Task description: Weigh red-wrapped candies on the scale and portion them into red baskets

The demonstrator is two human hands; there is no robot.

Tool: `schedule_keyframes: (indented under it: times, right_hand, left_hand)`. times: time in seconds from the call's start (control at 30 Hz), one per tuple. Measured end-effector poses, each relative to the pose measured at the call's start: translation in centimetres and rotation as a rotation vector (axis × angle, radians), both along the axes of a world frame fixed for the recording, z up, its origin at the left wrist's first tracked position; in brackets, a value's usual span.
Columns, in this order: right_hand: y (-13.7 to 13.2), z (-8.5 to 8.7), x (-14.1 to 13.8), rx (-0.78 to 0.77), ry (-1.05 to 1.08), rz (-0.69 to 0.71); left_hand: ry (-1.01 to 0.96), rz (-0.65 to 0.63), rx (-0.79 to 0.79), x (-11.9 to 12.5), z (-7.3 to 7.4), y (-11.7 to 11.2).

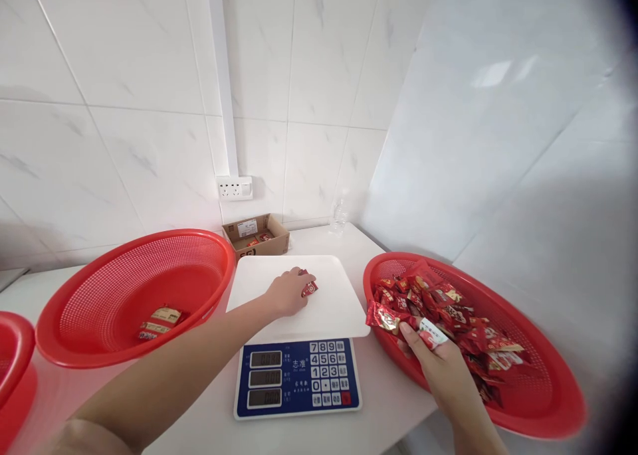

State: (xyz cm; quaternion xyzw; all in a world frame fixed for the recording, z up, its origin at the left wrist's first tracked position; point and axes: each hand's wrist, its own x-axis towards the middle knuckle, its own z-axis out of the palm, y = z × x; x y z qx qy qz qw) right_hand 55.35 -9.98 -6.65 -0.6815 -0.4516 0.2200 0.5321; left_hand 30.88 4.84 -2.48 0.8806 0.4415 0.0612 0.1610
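Clearly the weighing has only just got going, seen from the head camera. The left hand [288,291] rests on the white pan of the scale [299,339], its fingers curled around a few red sweet packets [308,287] that sit on the pan under the fingertips; I judge they are being set down there, though whether the grip is firm or loosening I cannot tell. The right hand [441,362] reaches into the right basket [548,415], fingers closed on a red-and-white packet [431,332] at the edge of the heap of sweets [448,315]. That heap is still large, shiny red wrappers with gold print lying every which way, so most of the work looks undone. The left basket [100,349] holds only a couple of filled brown-and-red bags [160,321] near its bottom. Beyond the scale, a small cardboard box [256,236] stands against the tiled wall [149,109], a clear bottle [339,217] just beside it.
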Motion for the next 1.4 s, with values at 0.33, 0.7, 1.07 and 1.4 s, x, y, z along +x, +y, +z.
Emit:
schedule_keyframes:
  times: [0.33, 0.7, 1.07, 1.4]
  right_hand:
    - [-0.3, 0.2, 0.1, -0.022, -0.019, -0.023]
    - [-0.4, 1.9, -0.4, -0.253, -0.094, -0.144]
    - [-0.1, 2.5, -1.8, -0.215, -0.232, -0.105]
    - [6.4, 2.5, -11.6, -0.059, -0.167, 0.492]
  left_hand:
    - [-0.264, 0.062, 0.179, -3.9, 1.7, -0.5]
    - [-0.079, 0.657, 0.090, -19.5, 4.4, -3.7]
    - [0.062, 0.493, 0.168, -19.9, -0.8, -9.0]
    - [-0.287, 0.103, 0.170, -9.8, -0.1, -8.4]
